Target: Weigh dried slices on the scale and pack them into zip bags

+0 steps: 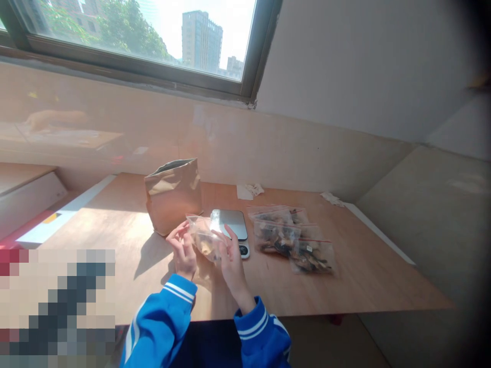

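1. We sit or stand at a flat wooden table (368,276) – bright with sun on the left, darker on the right.
2. Behind it is a smooth wall (307,128). Up high is one window (146,36) with a dark frame, and we see trees and tall buildings outside.
3. We have one small clear bag (205,245) between our two hands, in front of the scale. A bit of pale yellow stuff is in it.
4. Our left hand (184,250) has its fingers bent and pinched on the bag's left edge.
5. Our right hand (232,260) holds the bag's right side, fingers bent and a little apart – we cannot tell how tight.
6. We count one brown paper bag (174,199), standing with its top open, and one scale (232,222) just beside the clear bag.
7. To the right we count at least three filled bags (278,240). They overlap, so we cannot tell exactly.
8. Near the wall we see two crumpled white scraps (333,199).
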Available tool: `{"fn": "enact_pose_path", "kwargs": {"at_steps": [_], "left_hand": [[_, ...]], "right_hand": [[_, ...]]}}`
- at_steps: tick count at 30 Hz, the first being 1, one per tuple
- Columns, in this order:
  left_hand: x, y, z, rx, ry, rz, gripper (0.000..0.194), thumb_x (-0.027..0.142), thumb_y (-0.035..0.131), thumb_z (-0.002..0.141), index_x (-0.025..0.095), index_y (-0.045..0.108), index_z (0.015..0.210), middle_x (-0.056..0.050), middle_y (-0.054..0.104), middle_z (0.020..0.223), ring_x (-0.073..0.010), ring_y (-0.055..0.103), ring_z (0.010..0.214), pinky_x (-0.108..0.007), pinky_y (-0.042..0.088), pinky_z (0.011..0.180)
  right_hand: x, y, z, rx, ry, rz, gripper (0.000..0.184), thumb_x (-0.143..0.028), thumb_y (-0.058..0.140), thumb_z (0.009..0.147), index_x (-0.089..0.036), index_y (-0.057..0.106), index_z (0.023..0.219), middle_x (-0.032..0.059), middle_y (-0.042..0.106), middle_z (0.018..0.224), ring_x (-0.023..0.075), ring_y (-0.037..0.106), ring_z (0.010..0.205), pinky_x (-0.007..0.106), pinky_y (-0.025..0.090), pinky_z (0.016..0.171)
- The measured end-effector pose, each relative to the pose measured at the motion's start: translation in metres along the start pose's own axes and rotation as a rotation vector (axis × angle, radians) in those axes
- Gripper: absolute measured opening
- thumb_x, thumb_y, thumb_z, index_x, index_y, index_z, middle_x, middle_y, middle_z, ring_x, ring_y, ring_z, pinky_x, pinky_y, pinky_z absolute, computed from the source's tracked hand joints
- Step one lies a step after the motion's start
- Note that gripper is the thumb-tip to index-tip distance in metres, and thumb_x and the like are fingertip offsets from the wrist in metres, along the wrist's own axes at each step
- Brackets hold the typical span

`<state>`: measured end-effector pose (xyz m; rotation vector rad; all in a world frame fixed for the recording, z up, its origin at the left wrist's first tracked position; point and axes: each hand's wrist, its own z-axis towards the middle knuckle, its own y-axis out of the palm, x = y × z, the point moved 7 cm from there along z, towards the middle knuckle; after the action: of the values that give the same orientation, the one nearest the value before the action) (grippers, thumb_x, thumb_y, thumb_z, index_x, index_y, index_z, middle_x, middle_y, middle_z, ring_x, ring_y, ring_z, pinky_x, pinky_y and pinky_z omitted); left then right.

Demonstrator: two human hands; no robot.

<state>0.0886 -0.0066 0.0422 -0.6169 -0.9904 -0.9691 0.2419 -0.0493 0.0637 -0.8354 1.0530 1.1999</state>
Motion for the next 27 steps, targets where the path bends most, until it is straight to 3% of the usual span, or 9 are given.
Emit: {"fn": "enact_pose_path", "kwargs": {"at_steps": [2,4,7,10,13,20,23,27], "left_hand": [[0.003,-0.004,0.002,0.035,0.026,0.025,0.034,0.041,0.045,0.089,0.02,0.035,0.114,-0.018,0.049,0.131,-0.0236,0.053,0.12,-0.043,0.042,0.102],[0.001,-0.003,0.003,-0.006,0.008,0.034,0.041,0.04,0.051,0.087,0.019,0.038,0.119,-0.017,0.051,0.131,-0.0238,0.053,0.119,-0.04,0.043,0.101],[-0.003,0.006,0.002,-0.178,-0.053,0.028,0.036,0.042,0.046,0.089,0.018,0.048,0.115,-0.012,0.064,0.114,-0.0232,0.061,0.105,-0.037,0.048,0.092],[-0.003,0.012,-0.002,-0.303,-0.088,0.071,0.032,0.044,0.038,0.092,0.019,0.058,0.095,-0.006,0.07,0.088,-0.0219,0.066,0.086,-0.034,0.051,0.081],[-0.002,0.011,-0.005,-0.295,-0.122,0.09,0.037,0.045,0.035,0.092,0.018,0.059,0.084,-0.005,0.068,0.075,-0.0195,0.065,0.071,-0.031,0.052,0.068],[0.0,0.017,-0.013,-0.376,-0.142,0.066,0.042,0.049,0.036,0.092,0.016,0.061,0.083,-0.002,0.064,0.063,-0.0121,0.055,0.05,-0.024,0.046,0.051],[0.0,0.02,-0.017,-0.451,-0.13,0.078,0.042,0.048,0.036,0.092,0.016,0.063,0.089,-0.002,0.066,0.068,-0.0116,0.055,0.052,-0.024,0.046,0.055],[0.003,0.023,-0.019,-0.54,-0.107,0.063,0.041,0.045,0.033,0.094,0.017,0.063,0.098,-0.005,0.069,0.082,-0.016,0.065,0.074,-0.027,0.05,0.071]], "right_hand": [[0.0,-0.007,-0.001,0.019,0.029,0.098,0.038,-0.034,0.04,0.095,-0.02,0.043,0.13,0.0109,0.065,0.117,0.02,0.065,0.104,0.037,0.052,0.092],[0.003,-0.015,-0.003,0.055,0.057,0.133,0.035,-0.038,0.04,0.094,-0.02,0.049,0.123,0.0101,0.068,0.111,0.0201,0.066,0.1,0.038,0.052,0.091],[0.009,-0.026,-0.006,0.095,0.089,0.143,0.033,-0.043,0.041,0.094,-0.019,0.057,0.11,0.0096,0.069,0.107,0.0209,0.067,0.098,0.036,0.052,0.089],[0.018,-0.036,-0.008,0.125,0.125,0.14,0.036,-0.048,0.042,0.092,-0.018,0.061,0.099,0.0091,0.071,0.099,0.022,0.068,0.092,0.035,0.054,0.082],[0.029,-0.05,-0.008,0.203,0.159,0.118,0.04,-0.052,0.042,0.091,-0.018,0.062,0.095,0.0091,0.073,0.092,0.023,0.069,0.085,0.035,0.054,0.079],[0.044,-0.072,-0.013,0.348,0.146,-0.026,0.046,-0.057,0.042,0.089,-0.017,0.063,0.094,0.006,0.072,0.075,0.0222,0.068,0.073,0.034,0.051,0.075],[0.048,-0.077,-0.016,0.376,0.143,-0.031,0.045,-0.057,0.043,0.089,-0.016,0.062,0.091,0.0056,0.071,0.073,0.0209,0.067,0.071,0.032,0.05,0.072],[0.053,-0.082,-0.018,0.428,0.125,0.017,0.042,-0.057,0.048,0.087,-0.017,0.059,0.092,0.0039,0.07,0.073,0.0192,0.065,0.069,0.031,0.048,0.071]]}}
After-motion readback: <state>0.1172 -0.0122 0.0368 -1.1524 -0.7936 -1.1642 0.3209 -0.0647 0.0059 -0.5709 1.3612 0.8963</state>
